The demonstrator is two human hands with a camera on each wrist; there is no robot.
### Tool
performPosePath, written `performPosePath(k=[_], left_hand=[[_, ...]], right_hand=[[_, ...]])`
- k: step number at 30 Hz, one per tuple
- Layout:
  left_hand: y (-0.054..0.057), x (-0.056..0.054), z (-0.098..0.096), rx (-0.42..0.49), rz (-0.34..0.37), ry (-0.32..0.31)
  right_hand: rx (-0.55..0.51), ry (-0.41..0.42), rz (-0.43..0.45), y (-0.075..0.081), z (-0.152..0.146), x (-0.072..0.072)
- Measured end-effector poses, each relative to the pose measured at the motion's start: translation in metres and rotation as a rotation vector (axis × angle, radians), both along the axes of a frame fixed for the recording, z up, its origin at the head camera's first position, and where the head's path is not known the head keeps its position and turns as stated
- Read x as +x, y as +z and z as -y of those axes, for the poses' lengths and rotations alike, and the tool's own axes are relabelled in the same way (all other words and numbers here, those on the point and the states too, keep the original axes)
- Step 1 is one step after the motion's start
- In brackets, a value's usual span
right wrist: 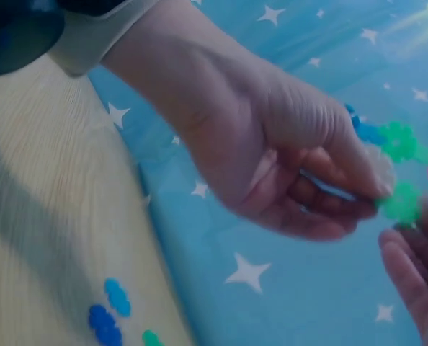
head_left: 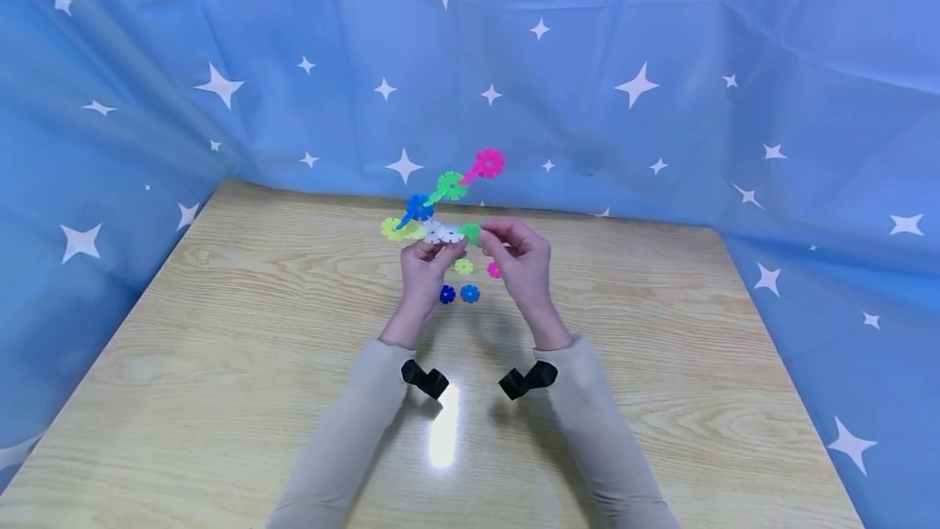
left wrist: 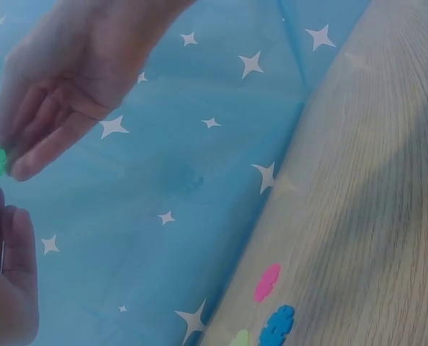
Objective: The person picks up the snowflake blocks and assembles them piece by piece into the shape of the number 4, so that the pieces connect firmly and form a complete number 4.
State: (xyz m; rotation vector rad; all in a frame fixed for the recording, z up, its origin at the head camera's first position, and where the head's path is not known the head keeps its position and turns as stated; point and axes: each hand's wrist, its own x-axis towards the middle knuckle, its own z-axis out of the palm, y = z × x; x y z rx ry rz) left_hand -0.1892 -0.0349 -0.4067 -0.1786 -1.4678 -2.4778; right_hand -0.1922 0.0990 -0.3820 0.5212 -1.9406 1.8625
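A joined chain of notched plastic snowflake discs is held up above the table between both hands. Its yellow disc [head_left: 392, 228] is at the left end, and a branch of blue [head_left: 419, 206], green [head_left: 451, 185] and pink discs [head_left: 489, 162] slants up to the right. My left hand [head_left: 426, 272] pinches the chain by its white discs [head_left: 450, 233]. At the chain's right end, my right hand [head_left: 523, 264] pinches a green disc [head_left: 470, 233], which touches or overlaps the white one; whether their slots interlock I cannot tell.
Loose discs lie on the wooden table [head_left: 257, 366] below the hands: a yellow one [head_left: 464, 266], a pink one [head_left: 494, 269], a dark blue one [head_left: 447, 294] and a lighter blue one [head_left: 470, 294]. A blue star-patterned cloth [head_left: 587, 104] hangs behind and along the sides.
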Motion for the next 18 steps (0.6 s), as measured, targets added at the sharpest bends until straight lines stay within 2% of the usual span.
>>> performPosePath(k=[2,4,8,11,14,18], left_hand=[[0.000,0.000,0.003,0.001,0.006,0.014],[-0.001,-0.001,0.005,0.013,0.005,0.023],[0.000,-0.001,0.008,0.038,-0.011,0.029],[0.000,-0.002,0.010,0.040,-0.027,0.028],[0.001,-0.001,0.010,0.027,-0.035,0.027],[0.002,-0.001,0.010,0.016,-0.037,0.027]], right_hand=[[0.013,-0.015,0.031,-0.007,-0.004,-0.005],[0.066,-0.063,0.107,-0.018,-0.011,-0.011],[0.333,-0.158,0.355,-0.042,-0.025,-0.023],[0.520,-0.164,0.493,-0.058,-0.032,-0.030],[0.617,-0.159,0.544,-0.070,-0.036,-0.035],[0.712,-0.159,0.550,-0.080,-0.039,-0.041]])
